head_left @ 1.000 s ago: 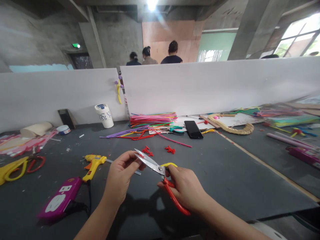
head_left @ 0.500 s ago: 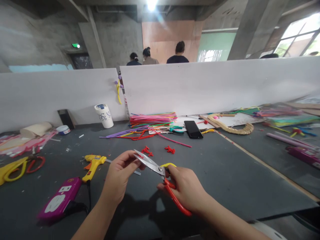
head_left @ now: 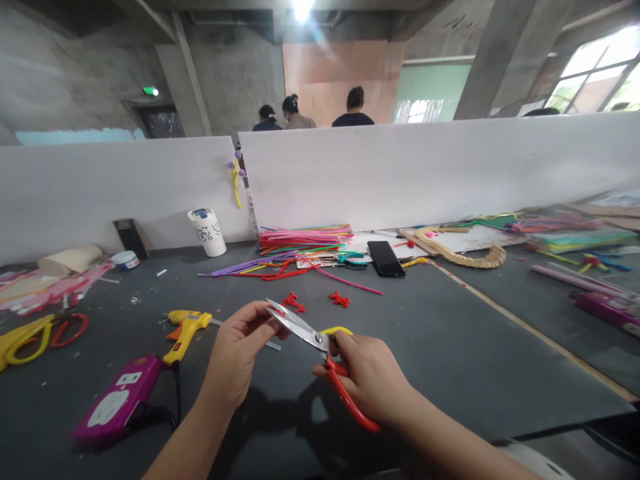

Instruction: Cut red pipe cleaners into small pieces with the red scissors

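My right hand (head_left: 373, 373) grips scissors (head_left: 300, 327) with red and yellow handles, their blades slightly apart and pointing up to the left. At the blade tips, my left hand (head_left: 237, 350) pinches a small red piece, apparently pipe cleaner, mostly hidden by the fingers and blades. Just beyond the tips lie two little clusters of red pipe cleaner pieces, a left one (head_left: 294, 302) and a right one (head_left: 339, 299).
A yellow glue gun (head_left: 187, 333) and a purple power strip (head_left: 123, 400) lie left. Behind are bundled pipe cleaners (head_left: 305, 239), teal-handled pliers (head_left: 354, 260), a black phone (head_left: 385, 259) and a white canister (head_left: 207, 232). A white partition (head_left: 425, 173) borders the table; people are beyond it.
Both hands and the scissors hold almost the same pose. The red bit between the blade tips shows less now. The view has shifted very slightly.
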